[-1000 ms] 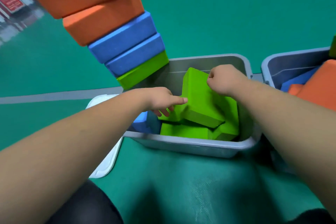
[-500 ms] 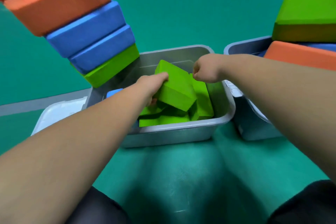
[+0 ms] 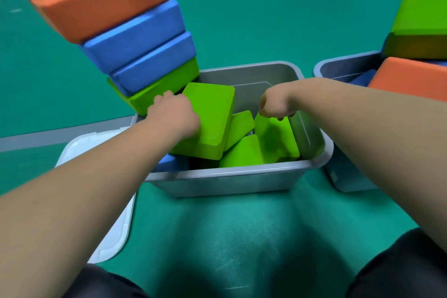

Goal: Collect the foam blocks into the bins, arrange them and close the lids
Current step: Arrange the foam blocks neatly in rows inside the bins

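A grey bin (image 3: 232,178) on the green floor holds several green foam blocks lying at odd angles. My left hand (image 3: 173,116) grips the large tilted green block (image 3: 212,116) by its left edge. My right hand (image 3: 275,104) is closed on the top of another green block (image 3: 275,138) that stands upright against the bin's right wall. Two more green blocks (image 3: 242,150) lie between them. A blue block (image 3: 167,162) shows at the bin's near left corner, mostly under my arm.
A leaning stack of orange, blue and green blocks (image 3: 135,38) stands just left of the bin's back corner. A white lid (image 3: 113,225) lies on the floor at the left. A second grey bin (image 3: 343,70) at the right holds orange, blue and green blocks.
My left hand has shifted the large green block toward the bin's left side. My right hand has dropped onto the upright block at the right wall. The camera has come closer.
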Tool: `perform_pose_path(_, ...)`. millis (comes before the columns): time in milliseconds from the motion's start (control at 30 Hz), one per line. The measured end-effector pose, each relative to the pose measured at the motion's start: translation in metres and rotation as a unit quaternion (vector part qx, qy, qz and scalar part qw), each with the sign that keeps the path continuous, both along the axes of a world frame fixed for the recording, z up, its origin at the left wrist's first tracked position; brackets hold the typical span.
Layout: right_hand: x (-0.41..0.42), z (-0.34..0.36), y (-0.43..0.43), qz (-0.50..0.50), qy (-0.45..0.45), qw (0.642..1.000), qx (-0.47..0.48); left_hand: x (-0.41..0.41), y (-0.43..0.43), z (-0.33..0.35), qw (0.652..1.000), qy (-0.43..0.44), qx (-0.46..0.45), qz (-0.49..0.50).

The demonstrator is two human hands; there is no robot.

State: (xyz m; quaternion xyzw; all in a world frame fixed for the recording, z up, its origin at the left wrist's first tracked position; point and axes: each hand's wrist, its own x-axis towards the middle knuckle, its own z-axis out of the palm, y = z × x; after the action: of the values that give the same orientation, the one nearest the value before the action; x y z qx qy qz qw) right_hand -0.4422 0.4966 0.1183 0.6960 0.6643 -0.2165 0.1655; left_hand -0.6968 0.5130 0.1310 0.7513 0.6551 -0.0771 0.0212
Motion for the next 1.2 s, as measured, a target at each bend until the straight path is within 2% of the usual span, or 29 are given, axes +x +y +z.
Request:
perform_pose_path(133, 0.008, -0.011, 0.006, 0.001, -0.023, 1.0, 0.007, 0.03, -0.013, -0.012, 0.976, -0.033, 0.038, -0.213)
perform_pose_path(233, 0.016, -0.019, 0.003, -0.001, -0.058, 0.998, 0.005, 0.057, -0.02, -0.019, 0.931, -0.032, 0.011, -0.364)
perform_pose_path(300, 0.022, -0.025, 0.001, -0.012, -0.07, 0.997, 0.002, 0.074, -0.027, -0.026, 0.914, 0.003, -0.026, -0.404)
perform_pose_path(400, 0.03, -0.031, 0.002, -0.028, -0.058, 0.998, 0.025, 0.1, -0.035, -0.048, 0.894, 0.109, -0.105, -0.421)
perform_pose_path(500, 0.037, -0.032, 0.007, -0.028, -0.041, 0.997, 0.051, 0.111, -0.035, -0.068, 0.874, 0.145, -0.171, -0.431)
perform_pose_path(667, 0.044, -0.04, 0.013, -0.017, -0.037, 0.997, 0.071, 0.107, -0.026, -0.081, 0.863, 0.229, -0.223, -0.391)
perform_pose_path(767, 0.043, -0.051, 0.019, 0.005, -0.041, 0.997, 0.073, 0.103, -0.022, -0.084, 0.852, 0.288, -0.215, -0.381)
perform_pose_path(1000, 0.044, -0.08, 0.048, -0.032, -0.021, 0.996, 0.076, 0.095, -0.013, -0.078, 0.887, 0.225, -0.193, -0.353)
perform_pose_path(1200, 0.037, -0.097, 0.064, -0.076, -0.024, 0.996, 0.031, 0.076, -0.015, -0.059, 0.882, 0.218, -0.263, -0.325)
